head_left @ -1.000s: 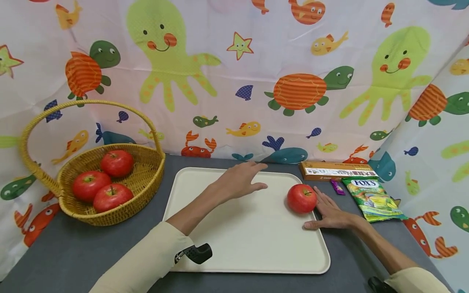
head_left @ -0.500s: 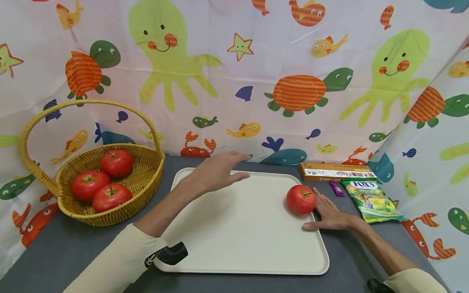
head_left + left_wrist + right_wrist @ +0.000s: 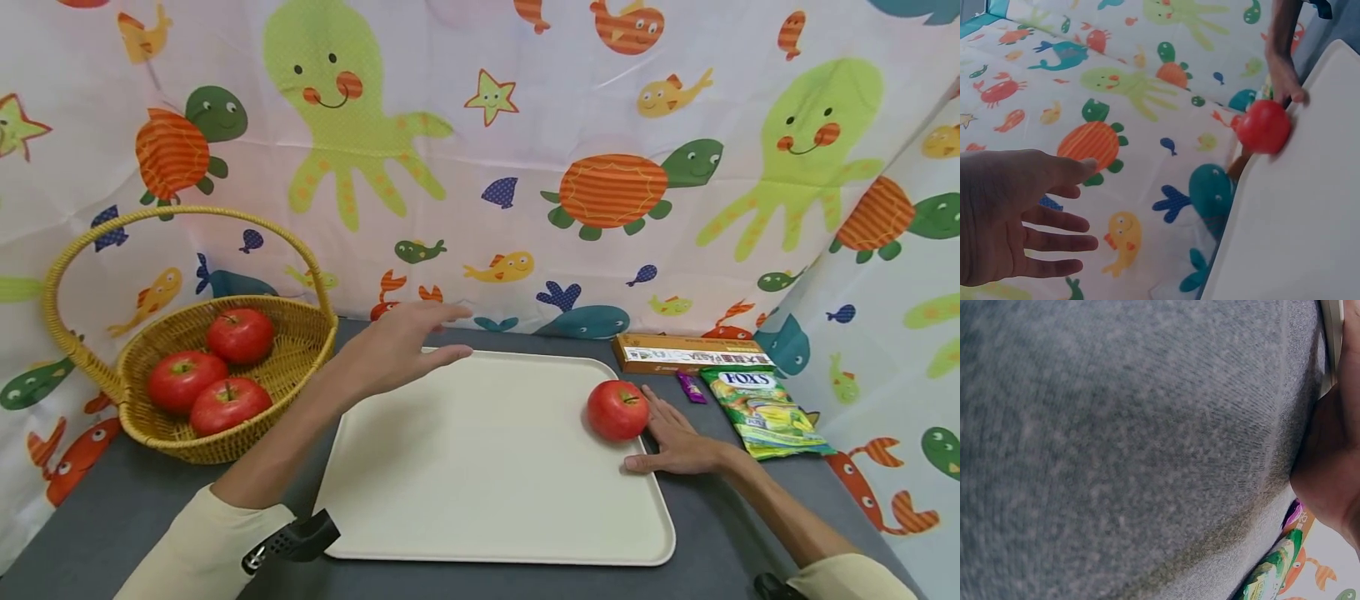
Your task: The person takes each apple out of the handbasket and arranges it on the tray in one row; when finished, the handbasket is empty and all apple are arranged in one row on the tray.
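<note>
apple (image 3: 617,410) on tray (image 3: 487,483) | beside right grip (image 3: 681,440) | left grip (image 3: 399,348) well apart

The apples (image 3: 617,410) are smooth and shiny. The tray (image 3: 495,500) looks like smooth plastic. The basket (image 3: 291,340) is bumpy and woven. The bag (image 3: 763,412) is shiny and crinkly. Grey cloth (image 3: 1116,444) looks dull and fuzzy.

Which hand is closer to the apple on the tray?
The right hand is: it rests right beside the apple, at the tray's right edge. The left hand is raised near the tray's far left corner, well away.
</note>
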{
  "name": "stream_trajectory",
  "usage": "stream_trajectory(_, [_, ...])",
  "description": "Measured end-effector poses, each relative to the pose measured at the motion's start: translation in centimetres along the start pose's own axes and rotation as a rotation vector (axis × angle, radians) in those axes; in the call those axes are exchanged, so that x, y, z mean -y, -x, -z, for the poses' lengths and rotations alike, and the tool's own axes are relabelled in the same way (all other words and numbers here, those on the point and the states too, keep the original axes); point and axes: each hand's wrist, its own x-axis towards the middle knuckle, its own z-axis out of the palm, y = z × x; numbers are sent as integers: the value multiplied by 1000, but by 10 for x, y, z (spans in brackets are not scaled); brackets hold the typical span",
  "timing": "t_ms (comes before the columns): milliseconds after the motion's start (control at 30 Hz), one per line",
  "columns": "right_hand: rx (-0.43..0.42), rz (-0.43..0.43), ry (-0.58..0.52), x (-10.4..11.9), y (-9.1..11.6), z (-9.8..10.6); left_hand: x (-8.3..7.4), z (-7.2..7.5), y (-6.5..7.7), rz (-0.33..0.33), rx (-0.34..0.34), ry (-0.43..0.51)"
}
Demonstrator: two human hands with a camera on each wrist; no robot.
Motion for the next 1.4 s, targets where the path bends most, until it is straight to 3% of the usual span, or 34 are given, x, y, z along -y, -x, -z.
stream_trajectory(167, [-13, 33, -1, -2, -1, -3, 11, 11, 13, 35, 4, -45])
stream_trajectory(400, [-16, -10, 39, -14, 3, -3, 33, 24, 32, 84, 14, -100])
stream_trajectory(533, [-13, 8, 26, -14, 4, 0, 43, 33, 45, 126, 13, -125])
stream_trajectory(667, [-17, 38, 11, -12, 3, 2, 54, 42, 57, 124, 9, -156])
stream_trajectory(867, [-9, 13, 29, -11, -1, -2, 75, 57, 73, 185, 21, -188])
stream_trajectory(1067, [-22, 10, 37, -12, -3, -4, 95, 70, 87, 192, 20, -205])
stream_trajectory(1400, [-5, 3, 22, -11, -3, -3, 132, 79, 106, 222, 93, -260])
